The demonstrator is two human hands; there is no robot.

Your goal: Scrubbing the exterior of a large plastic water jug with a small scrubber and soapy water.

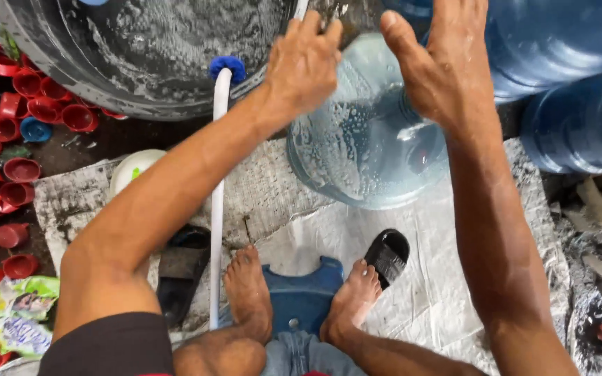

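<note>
Both hands flat on soapy water jug [364, 146]: left hand [304, 66] and right hand [437, 66] fingers spread; white hose [217, 209] beside.

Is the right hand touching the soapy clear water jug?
Touching. The head view shows the right hand lying palm-down on the upper side of the soapy clear water jug, with no gap visible between them.

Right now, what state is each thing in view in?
Clear water jug: on its side, wet and soapy, between both hands.
Left hand: fingers spread on jug.
Right hand: open, against jug.
Big tub: foamy water inside.
White hose: hooked over tub rim.
Red caps: loose, scattered.
</note>
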